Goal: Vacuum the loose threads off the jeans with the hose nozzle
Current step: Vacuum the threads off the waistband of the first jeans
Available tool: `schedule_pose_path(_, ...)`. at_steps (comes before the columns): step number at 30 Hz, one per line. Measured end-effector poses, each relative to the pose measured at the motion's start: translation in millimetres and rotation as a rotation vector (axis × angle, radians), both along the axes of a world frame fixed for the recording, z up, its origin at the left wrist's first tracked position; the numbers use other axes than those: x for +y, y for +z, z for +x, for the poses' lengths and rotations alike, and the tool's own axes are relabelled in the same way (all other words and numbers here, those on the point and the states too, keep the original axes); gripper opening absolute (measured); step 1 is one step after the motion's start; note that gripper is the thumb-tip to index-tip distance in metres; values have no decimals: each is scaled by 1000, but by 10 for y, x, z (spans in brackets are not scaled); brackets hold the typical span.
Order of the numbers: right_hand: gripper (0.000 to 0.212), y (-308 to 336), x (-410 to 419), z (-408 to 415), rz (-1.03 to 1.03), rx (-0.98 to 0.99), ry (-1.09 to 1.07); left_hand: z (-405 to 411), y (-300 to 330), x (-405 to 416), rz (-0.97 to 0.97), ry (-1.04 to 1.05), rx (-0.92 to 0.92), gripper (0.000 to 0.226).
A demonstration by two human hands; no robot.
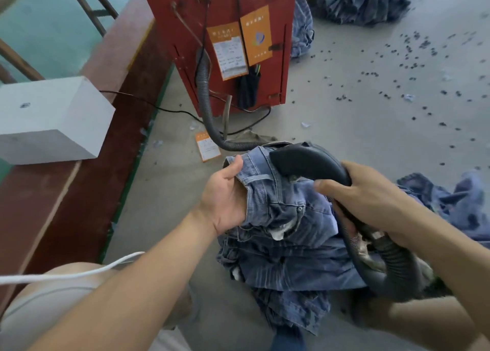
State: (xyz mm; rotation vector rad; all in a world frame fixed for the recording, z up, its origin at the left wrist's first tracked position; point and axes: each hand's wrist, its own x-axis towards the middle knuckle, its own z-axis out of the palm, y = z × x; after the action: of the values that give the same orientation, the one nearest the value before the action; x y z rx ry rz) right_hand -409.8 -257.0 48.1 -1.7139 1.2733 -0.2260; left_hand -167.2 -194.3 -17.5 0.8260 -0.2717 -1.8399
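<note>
Gripped the jeans at the waistband with the left hand, thumb on top, probably to hold the denim taut and lifted; curled the right hand round the hose nozzle, mouth touching the cloth just beyond the left thumb. Looked faded blue, crumpled, pale-stitched. Trailed a ribbed hose back to a red cabinet well beyond both hands.

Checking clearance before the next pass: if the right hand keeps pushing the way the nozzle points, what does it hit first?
Probably the jeans waistband: the right hand aims the nozzle onto it; depth unclear.
</note>
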Motion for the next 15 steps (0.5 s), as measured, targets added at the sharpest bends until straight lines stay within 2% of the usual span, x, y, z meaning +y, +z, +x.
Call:
schedule_pose_path(4,16,45,130,-60,8,23,50,35,3,25,7,-40,44,65)
schedule_pose_path(8,23,-6,-84,91,10,46,-54,-5,9,43,37,-108,71,62)
schedule_pose_path(11,22,5,-147,177,-36,-73,-116,14,6,11,56,-145,-9,63)
schedule_pose_path(13,20,92,-229,147,-63,-182,-250,27,7,5,64,-165,-40,66)
schedule_pose_path(15,19,243,-370,21,2,-310,-388,4,27,7,58,-129,-40,72)
